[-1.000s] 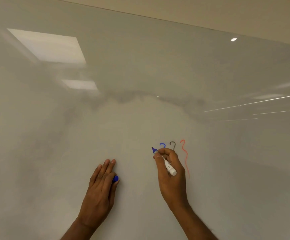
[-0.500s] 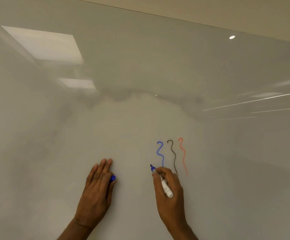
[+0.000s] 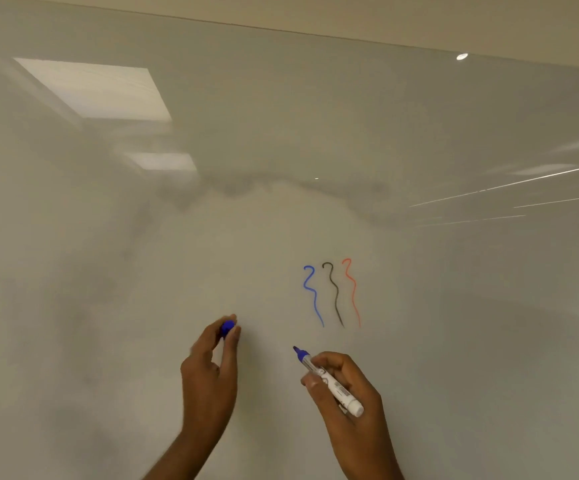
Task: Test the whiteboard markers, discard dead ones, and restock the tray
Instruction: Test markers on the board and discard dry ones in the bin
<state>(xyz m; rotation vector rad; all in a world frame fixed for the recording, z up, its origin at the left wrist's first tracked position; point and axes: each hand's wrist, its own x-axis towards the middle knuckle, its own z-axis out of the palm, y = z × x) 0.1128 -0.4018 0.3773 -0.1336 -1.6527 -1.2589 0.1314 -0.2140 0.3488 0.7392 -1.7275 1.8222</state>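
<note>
Nearest you, your right hand [image 3: 347, 393] is wrapped around the uncapped blue marker [image 3: 329, 382], thumb and fingers closed on the white barrel, with the butt end sticking out past your palm and the blue tip pointing up and left, just off the whiteboard [image 3: 142, 306] and no longer on any line. A little further out and to the left, your left hand [image 3: 210, 368] pinches the blue cap [image 3: 227, 328] between thumb and fingertips, raised near the board; cap and tip are apart, with a clear gap of bare board between them. Beyond the marker tip, up and to the right, three wavy test strokes stand side by side: a blue squiggle [image 3: 312, 296], a black squiggle [image 3: 333, 294] and a red squiggle [image 3: 352, 292], all solid and easy to read. By that showing you have three live colours tried, and the blue one looks good enough to keep. What seems left is to recap it and return it; no tray, bin or spare markers are in view, so I cannot tell how many remain untested or how far the restocking has got.
</note>
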